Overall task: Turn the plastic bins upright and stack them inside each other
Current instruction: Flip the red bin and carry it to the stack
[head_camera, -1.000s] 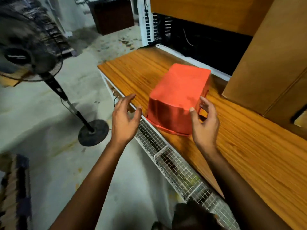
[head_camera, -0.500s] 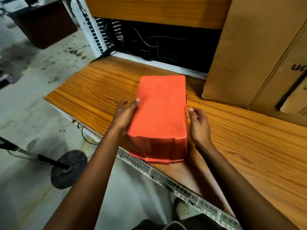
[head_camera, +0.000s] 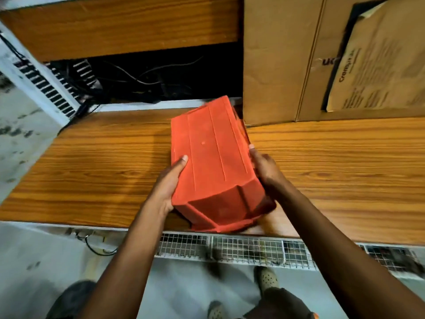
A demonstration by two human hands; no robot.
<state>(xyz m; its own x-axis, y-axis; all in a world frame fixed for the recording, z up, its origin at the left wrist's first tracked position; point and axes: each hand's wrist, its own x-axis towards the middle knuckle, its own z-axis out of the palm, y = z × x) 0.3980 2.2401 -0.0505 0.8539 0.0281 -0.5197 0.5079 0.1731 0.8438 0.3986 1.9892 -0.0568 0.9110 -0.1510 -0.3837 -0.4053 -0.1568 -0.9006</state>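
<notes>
The red bin [head_camera: 211,157] is held upside down, tilted, above the near edge of the wooden table [head_camera: 92,162]. It is clasped on opposite long sides by the left hand [head_camera: 169,180] and right hand [head_camera: 264,169], fingers wrapped around it, presumably so it can be turned upright.

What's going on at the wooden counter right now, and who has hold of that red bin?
A person has both hands on the red plastic bin, left hand on its left side and right hand on its right. The bin is upside down, base facing the camera, and tilted over the wooden counter near its front edge. It is not upright yet. Only this one bin is clearly visible. A large cardboard box stands just behind it on the right.
</notes>
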